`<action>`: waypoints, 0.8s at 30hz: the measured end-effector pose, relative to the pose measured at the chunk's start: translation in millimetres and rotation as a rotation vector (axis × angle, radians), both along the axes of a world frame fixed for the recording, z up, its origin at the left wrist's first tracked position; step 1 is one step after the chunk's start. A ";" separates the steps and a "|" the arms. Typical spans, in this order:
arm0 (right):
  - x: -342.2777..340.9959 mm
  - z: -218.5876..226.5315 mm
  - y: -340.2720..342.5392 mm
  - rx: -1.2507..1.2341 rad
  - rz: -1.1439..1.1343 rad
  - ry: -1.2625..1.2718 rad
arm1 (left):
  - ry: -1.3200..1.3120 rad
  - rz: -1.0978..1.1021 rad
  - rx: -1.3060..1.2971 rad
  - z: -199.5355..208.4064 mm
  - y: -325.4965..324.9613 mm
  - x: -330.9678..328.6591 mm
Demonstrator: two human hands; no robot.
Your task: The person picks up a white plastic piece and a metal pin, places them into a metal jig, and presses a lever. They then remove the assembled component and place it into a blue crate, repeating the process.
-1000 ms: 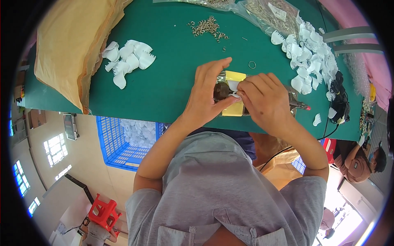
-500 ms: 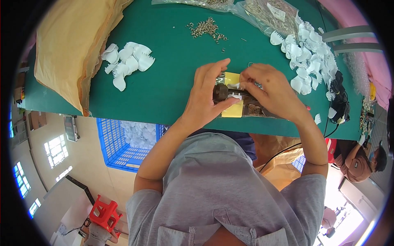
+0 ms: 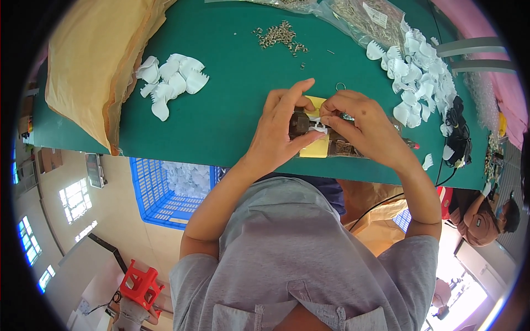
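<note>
On a dark metal fixture [image 3: 298, 124] with yellow plates [image 3: 315, 149] at the table's front edge, both my hands work close together. A small white plastic piece [image 3: 318, 130] sits in the middle of it. My left hand [image 3: 274, 128] curves round the fixture's left side, its thumb pressing the white piece from the near side and its fingers bent at the far side. My right hand [image 3: 365, 122] comes from the right, thumb and index finger pinched at the white piece; what lies between those fingertips is hidden.
Small metal clips [image 3: 280, 37] lie in a pile beyond my hands. White toothed plastic pieces form a small heap [image 3: 175, 80] at left and a large one [image 3: 422, 77] at right. A metal ring [image 3: 340, 86], black cable [image 3: 456, 132], brown paper sack [image 3: 91, 71] and blue crate [image 3: 160, 207] are nearby.
My right fingertips have shifted slightly at the fixture, and more of the white piece shows between my hands. The left hand keeps nearly the same pose.
</note>
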State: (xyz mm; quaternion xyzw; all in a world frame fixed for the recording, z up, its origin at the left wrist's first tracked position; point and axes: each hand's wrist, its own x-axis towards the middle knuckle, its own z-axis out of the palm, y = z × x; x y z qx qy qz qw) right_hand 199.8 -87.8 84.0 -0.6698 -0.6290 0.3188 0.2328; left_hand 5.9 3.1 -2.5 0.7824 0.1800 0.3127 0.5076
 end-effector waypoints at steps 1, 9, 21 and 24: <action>-0.2 -2.2 -1.3 -0.001 -0.001 -0.001 | -0.001 -0.001 -0.001 -0.6 0.0 0.8; 22.1 -21.2 8.5 0.023 -0.206 0.165 | 0.077 0.009 0.019 1.6 -0.1 0.3; 18.8 -31.6 26.5 -0.027 0.034 0.040 | 0.088 0.011 0.066 -0.6 1.2 -0.5; 21.4 -29.7 29.4 0.028 0.091 -0.035 | 0.070 0.014 0.084 -0.6 1.4 1.0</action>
